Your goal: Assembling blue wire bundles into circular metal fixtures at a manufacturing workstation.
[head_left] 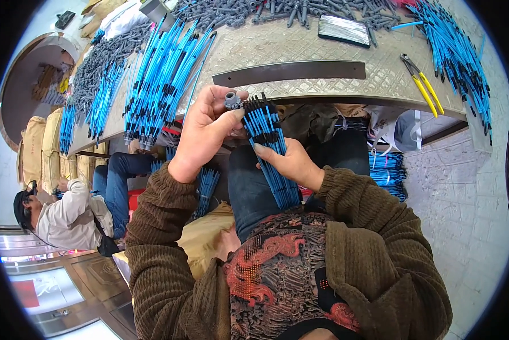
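My left hand (204, 135) pinches a small grey plastic fitting (232, 100) with a round hollow end, between thumb and fingers. It is beside the top of a bundle of thin blue tubes (281, 191) with black tips and black bands. Around the middle of that bundle my right hand (291, 164) is closed, thumb in front. The bundle stands tilted over my lap, its black tips toward the table. Whether the fitting is joined to one of the tubes is hidden by my left fingers.
On the table (277, 48) lie a dark metal strip (288, 72), yellow-handled pliers (421, 85), a film-wrapped block (344, 30) and a heap of grey fittings (266, 8). More blue tubes (161, 79) are piled left, others (455, 54) right. A co-worker (67, 218) sits at the left.
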Demonstrator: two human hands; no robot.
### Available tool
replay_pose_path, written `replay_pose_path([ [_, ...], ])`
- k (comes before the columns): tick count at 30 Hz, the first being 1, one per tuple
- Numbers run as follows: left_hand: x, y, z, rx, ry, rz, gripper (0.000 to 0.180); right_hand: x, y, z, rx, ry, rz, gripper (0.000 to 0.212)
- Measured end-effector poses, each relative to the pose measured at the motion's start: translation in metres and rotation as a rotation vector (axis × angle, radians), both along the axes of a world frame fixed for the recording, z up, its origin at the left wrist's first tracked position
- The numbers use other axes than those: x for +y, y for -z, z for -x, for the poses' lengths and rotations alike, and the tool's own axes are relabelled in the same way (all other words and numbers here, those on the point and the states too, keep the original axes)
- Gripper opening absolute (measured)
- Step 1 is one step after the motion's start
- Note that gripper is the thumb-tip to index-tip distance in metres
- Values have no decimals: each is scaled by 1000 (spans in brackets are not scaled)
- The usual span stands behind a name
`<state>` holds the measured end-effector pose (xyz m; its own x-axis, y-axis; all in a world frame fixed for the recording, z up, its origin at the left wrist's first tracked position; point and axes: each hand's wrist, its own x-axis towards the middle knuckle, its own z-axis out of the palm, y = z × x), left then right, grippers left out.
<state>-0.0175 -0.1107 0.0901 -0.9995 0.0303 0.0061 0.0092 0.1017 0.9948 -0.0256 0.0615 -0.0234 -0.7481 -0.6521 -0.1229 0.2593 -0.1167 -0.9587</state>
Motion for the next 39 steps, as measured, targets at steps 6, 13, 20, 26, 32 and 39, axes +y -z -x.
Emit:
replay_pose_path([
  [6, -6, 5, -1, 119, -90, 276, 31, -2, 1, 1, 62, 15, -43, 31],
  [13, -7, -6, -6, -62, -76, 20, 35, 3, -11, 3, 120, -3, -47, 38],
  [20, -8, -11, -5, -87, -9, -68, 36, 6, -12, 13, 18, -135, 35, 44],
  [26, -4, -10, -5, -80, -25, -27, 35, 7, -8, 14, 21, -161, 77, 47],
  [32, 1, -6, -6, -64, -73, -9, 35, 8, -9, 11, 1, -164, 37, 49],
  [39, 4, -6, -5, -56, -103, 1, 34, 9, -4, 11, 35, -160, 34, 49],
])
